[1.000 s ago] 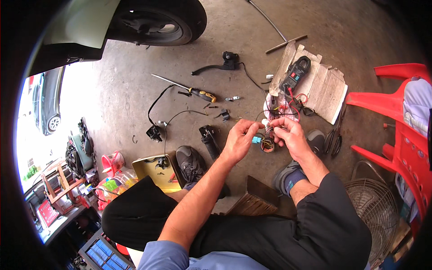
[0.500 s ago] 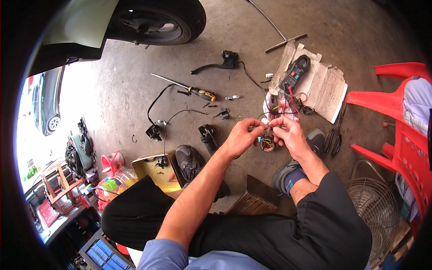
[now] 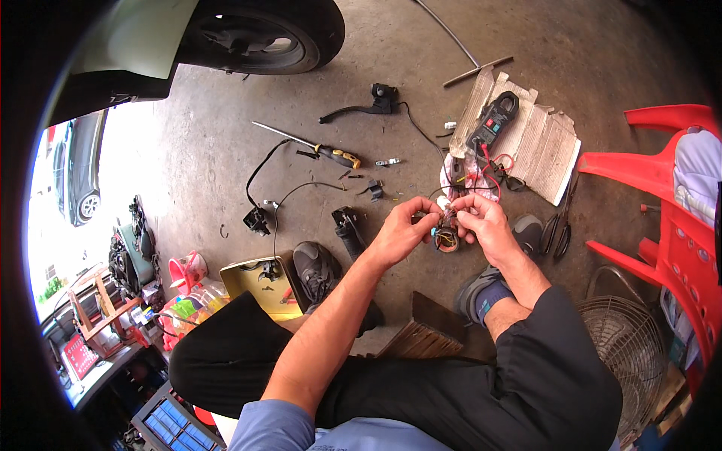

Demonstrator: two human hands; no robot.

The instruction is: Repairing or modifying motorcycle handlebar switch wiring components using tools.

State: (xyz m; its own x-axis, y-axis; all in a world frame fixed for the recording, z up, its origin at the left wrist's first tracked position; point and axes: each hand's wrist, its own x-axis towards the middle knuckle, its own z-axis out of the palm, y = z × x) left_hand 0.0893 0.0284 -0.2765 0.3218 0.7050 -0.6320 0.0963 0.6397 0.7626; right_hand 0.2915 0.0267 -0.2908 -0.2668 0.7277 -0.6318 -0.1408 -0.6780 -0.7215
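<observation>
Between my feet, my left hand (image 3: pixel 407 231) and my right hand (image 3: pixel 485 224) meet fingertip to fingertip. Both pinch thin wires (image 3: pixel 449 219) of a small bundle, their thumbs and forefingers closed. Just past the fingertips shows a white connector (image 3: pixel 444 202). Below the fingers hangs a tan ring-shaped piece (image 3: pixel 448 242), with yellow and dark wires inside it. The exact wire in each pinch is too small to make out. Beyond the hands, a clamp meter (image 3: pixel 494 124) with red and black leads lies on flattened cardboard (image 3: pixel 551 143).
A yellow-handled screwdriver (image 3: pixel 338 156), a brake lever (image 3: pixel 368 110) and a black switch housing (image 3: pixel 256 220) lie on the concrete. A yellow tray (image 3: pixel 241 279) stands left of my shoe. At right are a red plastic chair (image 3: pixel 681 237) and a wire fan guard (image 3: pixel 620 342). A vehicle wheel (image 3: pixel 301 37) is at top left.
The fingers and the wire bundle have shifted very slightly. Both hands keep their pinch, and the things on the floor lie as before.
</observation>
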